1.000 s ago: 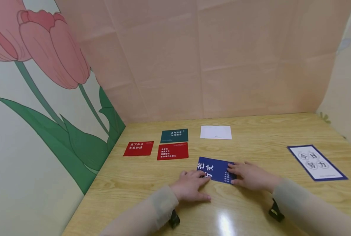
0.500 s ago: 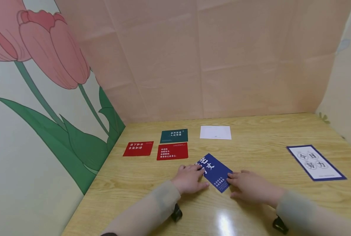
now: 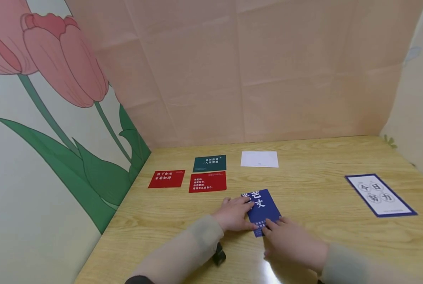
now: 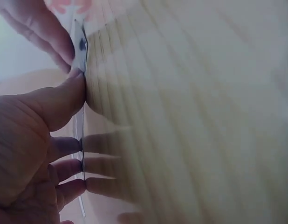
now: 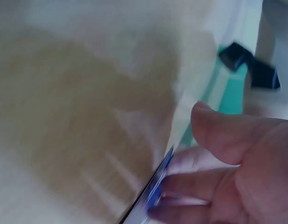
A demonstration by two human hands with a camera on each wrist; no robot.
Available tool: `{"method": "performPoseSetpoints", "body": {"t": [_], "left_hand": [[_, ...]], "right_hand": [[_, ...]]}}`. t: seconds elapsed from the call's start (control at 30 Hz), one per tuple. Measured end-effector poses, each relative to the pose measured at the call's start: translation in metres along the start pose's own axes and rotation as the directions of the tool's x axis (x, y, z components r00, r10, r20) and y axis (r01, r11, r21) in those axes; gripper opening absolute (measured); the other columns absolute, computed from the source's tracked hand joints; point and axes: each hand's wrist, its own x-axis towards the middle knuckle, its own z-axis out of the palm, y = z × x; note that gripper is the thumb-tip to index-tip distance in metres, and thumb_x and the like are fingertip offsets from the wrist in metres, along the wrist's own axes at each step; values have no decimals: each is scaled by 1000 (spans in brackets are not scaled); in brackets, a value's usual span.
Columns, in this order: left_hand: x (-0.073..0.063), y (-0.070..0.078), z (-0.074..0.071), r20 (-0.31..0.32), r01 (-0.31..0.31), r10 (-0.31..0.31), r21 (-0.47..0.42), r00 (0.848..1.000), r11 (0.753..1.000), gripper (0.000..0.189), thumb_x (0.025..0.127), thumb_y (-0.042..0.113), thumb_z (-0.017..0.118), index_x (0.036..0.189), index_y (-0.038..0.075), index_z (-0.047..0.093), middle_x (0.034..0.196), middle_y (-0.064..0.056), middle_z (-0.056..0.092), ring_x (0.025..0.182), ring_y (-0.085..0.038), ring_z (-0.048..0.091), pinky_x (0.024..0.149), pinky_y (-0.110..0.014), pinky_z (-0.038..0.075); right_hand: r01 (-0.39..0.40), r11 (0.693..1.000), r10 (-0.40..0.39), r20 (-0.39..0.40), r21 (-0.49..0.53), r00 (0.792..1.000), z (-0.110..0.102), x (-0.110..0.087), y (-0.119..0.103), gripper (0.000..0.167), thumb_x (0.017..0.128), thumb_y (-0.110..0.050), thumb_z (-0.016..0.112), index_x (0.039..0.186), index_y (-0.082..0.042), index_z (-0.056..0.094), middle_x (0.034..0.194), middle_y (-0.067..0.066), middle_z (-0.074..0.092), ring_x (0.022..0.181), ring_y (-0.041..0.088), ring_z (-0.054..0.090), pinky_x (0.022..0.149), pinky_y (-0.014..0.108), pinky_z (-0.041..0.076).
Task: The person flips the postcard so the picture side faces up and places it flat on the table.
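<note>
A blue card [image 3: 268, 213] with white lettering lies on the wooden table between my two hands, its long side pointing away and slightly left. My left hand [image 3: 234, 215] rests at its left edge, fingers over the upper left part and thumb near the bottom. In the left wrist view the left thumb and fingertips press down on the card [image 4: 80, 51], seen edge-on. My right hand [image 3: 294, 241] touches the lower right corner with its fingertips. The right wrist view shows the right fingers at the card's edge [image 5: 151, 191], with the thumb held apart.
Further back lie a green card [image 3: 210, 163], a white card [image 3: 259, 159] and two red cards [image 3: 208, 182], all on the table [image 3: 314, 165]. A white card with a blue border [image 3: 380, 195] is at the right. A pink cloth [image 3: 240, 71] hangs behind.
The blue card has turned clockwise from lying crosswise to lying nearly lengthwise. The right hand has moved nearer and to the left; the left hand has shifted slightly right.
</note>
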Motion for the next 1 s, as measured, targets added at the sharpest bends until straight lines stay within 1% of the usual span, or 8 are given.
{"method": "performPoseSetpoints", "body": {"t": [0.1,0.13,0.27,0.4,0.57,0.73,0.87,1.0], "left_hand": [[5,5,2,3,-41,41,3,999,999,76,81,65,60,146,33,40,152,13,32,141,-11,26,113,-51,18],[7,6,2,4,-54,54,10,999,999,76,81,65,60,147,34,39,153,13,32,141,-10,26,113,-50,18],[14,11,1,10,-94,94,16,996,995,72,84,63,59,147,36,37,154,15,30,142,-7,23,114,-50,16],[25,8,-3,-6,-91,91,-22,996,996,67,88,59,56,147,35,38,153,13,31,141,-8,26,114,-49,17],[46,-5,-10,-69,10,-17,-94,997,996,64,91,56,55,146,30,41,152,8,36,140,-12,30,114,-46,18],[66,-19,-16,-78,123,-135,-139,988,983,67,89,57,58,146,28,41,152,6,37,141,-14,29,115,-43,17],[82,-28,-20,-51,181,-191,-154,980,971,74,87,61,56,150,28,35,154,6,32,142,-13,24,116,-41,12],[93,-32,-25,-33,197,-204,-134,978,971,76,89,61,52,152,25,29,157,3,27,144,-13,21,117,-39,9]], "right_hand": [[-59,998,59,69,-5,996,2,-2,-9,76,79,-63,64,126,-4,62,128,23,58,118,40,54,104,57,32],[-67,998,68,72,-19,995,3,-3,-11,77,79,-64,64,127,-4,62,127,24,58,117,41,55,104,58,32],[-73,995,78,64,-67,995,7,-7,-13,81,80,-66,60,130,-2,59,126,25,58,115,43,56,101,62,31],[-91,996,90,25,8,996,11,-13,-4,82,82,-64,58,130,2,57,128,29,55,114,52,52,100,68,26],[-155,984,153,27,93,988,16,-19,20,82,84,-65,56,133,0,54,135,31,48,112,61,47,99,71,23],[-182,981,180,25,71,983,24,-22,49,83,85,-69,49,136,-3,52,139,30,43,115,62,43,97,70,28],[-218,973,216,38,77,976,26,-21,72,88,86,-72,43,139,-2,48,142,33,38,118,64,37,97,71,28],[-249,962,242,67,116,968,24,-19,91,91,88,-72,39,142,1,42,145,36,31,122,66,29,97,72,25]]}}
